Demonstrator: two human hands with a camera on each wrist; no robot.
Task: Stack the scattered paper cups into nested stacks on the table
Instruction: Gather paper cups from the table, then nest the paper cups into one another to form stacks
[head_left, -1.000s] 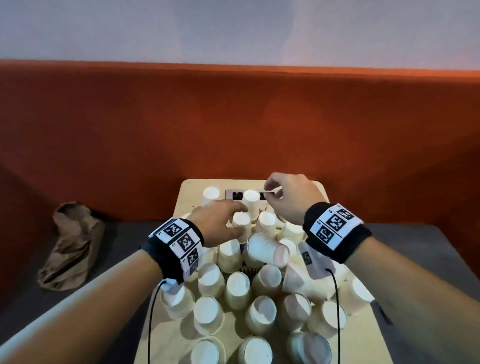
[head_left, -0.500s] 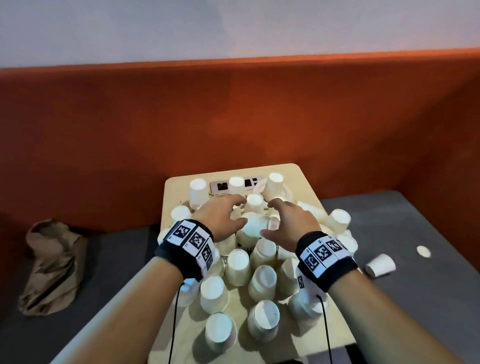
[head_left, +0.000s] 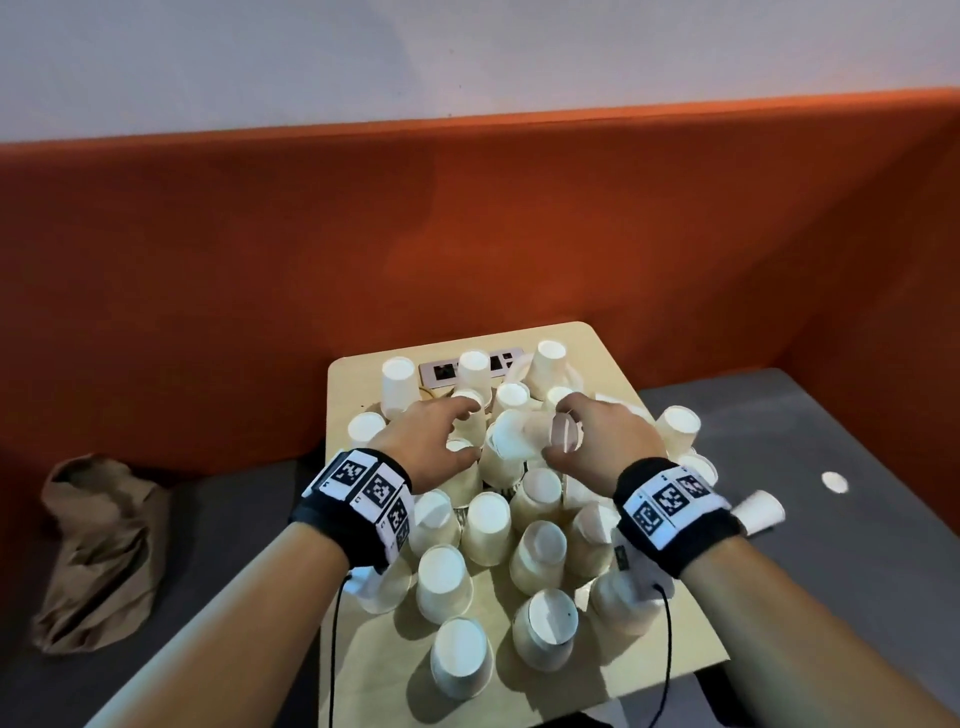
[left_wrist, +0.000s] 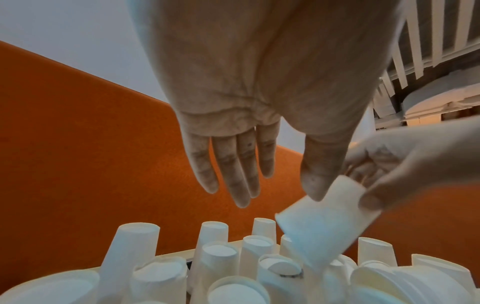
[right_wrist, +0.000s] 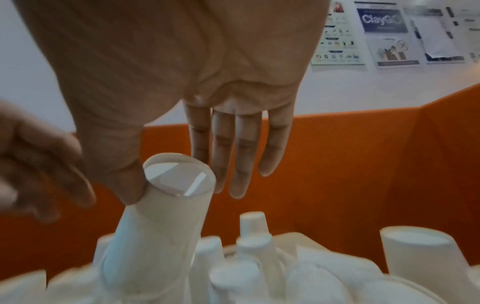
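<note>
Our left hand (head_left: 431, 441) hovers with fingers spread wide, holding nothing, while our right hand (head_left: 597, 441) pinches a tilted paper cup (head_left: 524, 439) over the crowded table (head_left: 613, 374). We should square it over an upturned cup below before pressing. Every cup stands mouth-down, nothing inside showing.

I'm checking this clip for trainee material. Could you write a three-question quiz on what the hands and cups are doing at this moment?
1. True or false: the right hand holds a paper cup between thumb and fingers.
2. Which describes the left hand? A) gripping a stack B) fingers extended, holding nothing C) resting flat on the table
3. Fill in: one stray cup lies on its side on the grey ___ beside the table.

Key: 1 true; 2 B; 3 surface.
</note>
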